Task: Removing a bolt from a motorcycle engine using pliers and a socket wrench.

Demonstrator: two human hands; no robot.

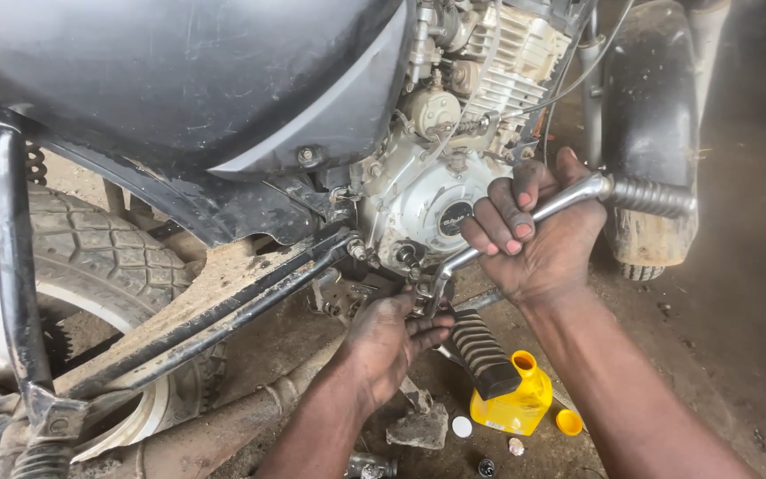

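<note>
Both hands (454, 284) at kick lever (525, 222)

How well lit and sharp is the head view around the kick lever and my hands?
Head view: soft daylight, no harsh glare; right hand on the kick lever is sharp; left hand sits in shade under the engine cover; the dark tank shows dull sheen.

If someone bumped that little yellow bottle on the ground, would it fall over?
Probably yes. The yellow bottle stands upright on rough dirt and looks like light plastic, so it may tip easily. Its mouth is open, with the orange cap lying beside it, so anything inside could spill.
</note>
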